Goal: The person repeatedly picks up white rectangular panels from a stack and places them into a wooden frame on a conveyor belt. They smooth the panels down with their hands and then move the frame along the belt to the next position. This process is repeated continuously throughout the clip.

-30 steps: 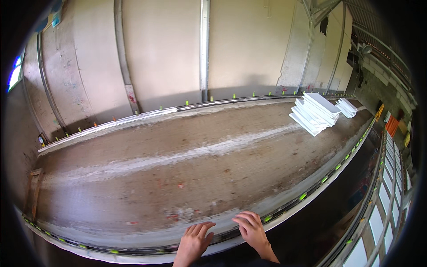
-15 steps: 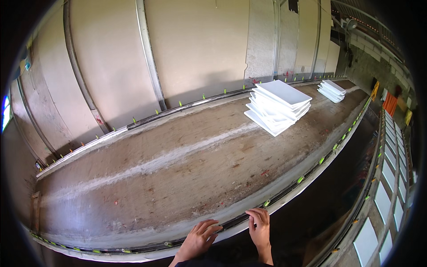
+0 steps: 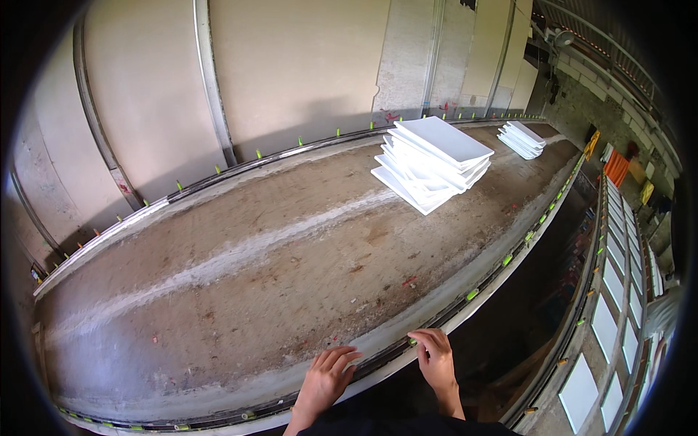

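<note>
My left hand point(image 3: 325, 381) hovers over the near rim of a long, brown, dirt-marked table point(image 3: 276, 283), with its fingers loosely bent and nothing visible in it. To its right is my right hand point(image 3: 438, 363), fingers curled and a gap between thumb and forefinger. Its fingertips are over the dark edge rail, beside a small green peg point(image 3: 412, 341); whether they touch it I cannot tell. Farther off on the table stands a large, unevenly piled stack of white rectangular panels point(image 3: 445, 140). A smaller stack of white panels point(image 3: 522, 138) lies beyond it.
More green pegs point(image 3: 472, 294) line both long edges. Upright beige boards point(image 3: 291, 65) with metal posts stand behind the table. Right of a dark gap point(image 3: 502, 327), another long table holds white panels point(image 3: 579, 392) in rows. Orange cloth point(image 3: 616, 168) hangs at the far right.
The view has shifted, so the table and stacks appear farther left. My right hand has moved slightly right along the rim relative to the peg, which its fingertips now overlap. Both hands stay empty.
</note>
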